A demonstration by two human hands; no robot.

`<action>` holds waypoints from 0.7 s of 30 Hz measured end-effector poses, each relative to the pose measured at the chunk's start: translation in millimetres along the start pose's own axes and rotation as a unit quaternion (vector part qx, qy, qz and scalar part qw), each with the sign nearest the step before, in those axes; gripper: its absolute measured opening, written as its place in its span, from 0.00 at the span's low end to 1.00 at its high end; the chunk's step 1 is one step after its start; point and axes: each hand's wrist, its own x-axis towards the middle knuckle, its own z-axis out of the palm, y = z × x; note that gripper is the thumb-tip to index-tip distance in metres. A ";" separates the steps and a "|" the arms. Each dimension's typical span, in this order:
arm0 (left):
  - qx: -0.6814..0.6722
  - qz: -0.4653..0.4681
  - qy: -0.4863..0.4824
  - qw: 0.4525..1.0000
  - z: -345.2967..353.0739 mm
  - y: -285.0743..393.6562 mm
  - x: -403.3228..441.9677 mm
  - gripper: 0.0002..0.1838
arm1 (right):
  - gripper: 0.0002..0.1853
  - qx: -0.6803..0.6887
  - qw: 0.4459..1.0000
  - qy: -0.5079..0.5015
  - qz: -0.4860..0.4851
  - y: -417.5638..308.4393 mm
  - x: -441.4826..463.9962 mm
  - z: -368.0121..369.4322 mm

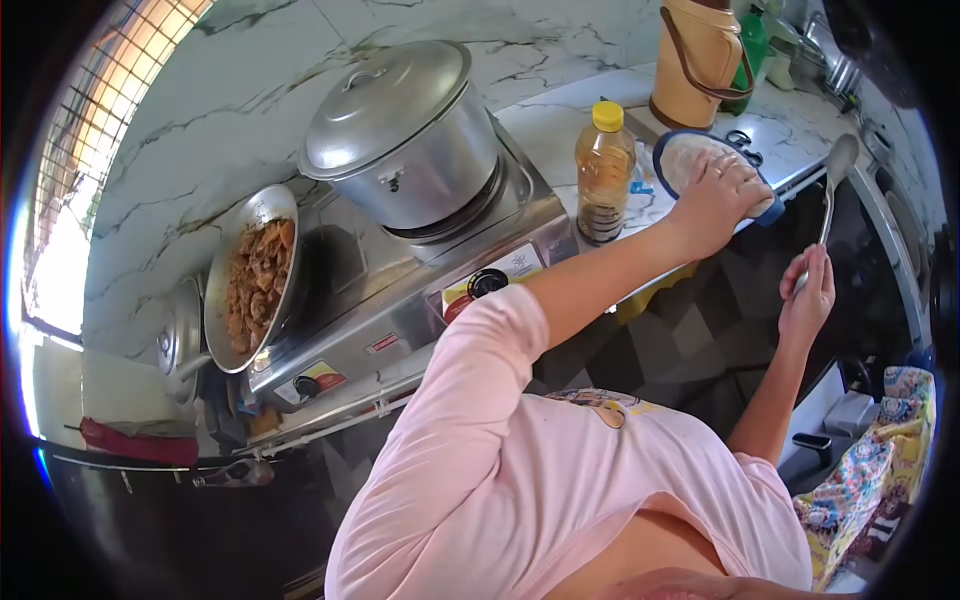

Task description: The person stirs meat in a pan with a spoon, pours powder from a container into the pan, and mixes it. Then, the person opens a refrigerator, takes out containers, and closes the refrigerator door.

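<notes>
My left hand (722, 200) is closed over a white pot holder with blue trim (679, 160) at the counter's front edge. Its thumb side is partly hidden. Off to the right, my right hand (808, 292) grips the handle of a long metal serving spoon (842, 160), whose bowl points up and away from me. A bottle of amber liquid with a yellow cap (606, 165) stands just left of the pot holder. Black-handled scissors (742, 140) lie behind it.
A lidded metal pot (420, 150) sits on the gas stove (400, 345). Left of it, a tilted pan (270, 205) holds browned meat pieces (258, 285). A tan jug (695, 60) and a green bottle (752, 50) stand at the back. Patterned cloth (860, 480) hangs at the lower right.
</notes>
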 end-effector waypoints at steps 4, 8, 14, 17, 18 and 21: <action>0.116 -0.029 -0.138 0.983 36.6 -37.6 -12.5 0.16 | 0.11 -0.087 0.996 0.017 0.015 23.3 0.7 -18.6; 0.240 -0.166 -0.352 0.889 89.4 -77.8 -71.2 0.18 | 0.12 -0.075 0.995 -0.006 0.067 44.7 12.5 -19.7; 0.199 -0.173 -0.290 0.920 68.6 -54.7 -122.3 0.25 | 0.13 -0.074 0.987 -0.062 0.130 87.0 24.9 -2.7; 0.140 -0.154 -0.255 0.944 57.2 -34.3 -131.5 0.27 | 0.13 -0.096 0.979 -0.082 0.158 112.8 31.0 12.1; 0.109 -0.129 -0.251 0.953 43.9 -22.4 -131.9 0.25 | 0.13 -0.106 0.977 -0.084 0.162 118.9 29.7 18.7; -0.047 -0.127 -0.187 0.973 -19.8 15.8 -146.7 0.15 | 0.15 -0.155 0.972 -0.112 0.140 150.7 39.3 18.4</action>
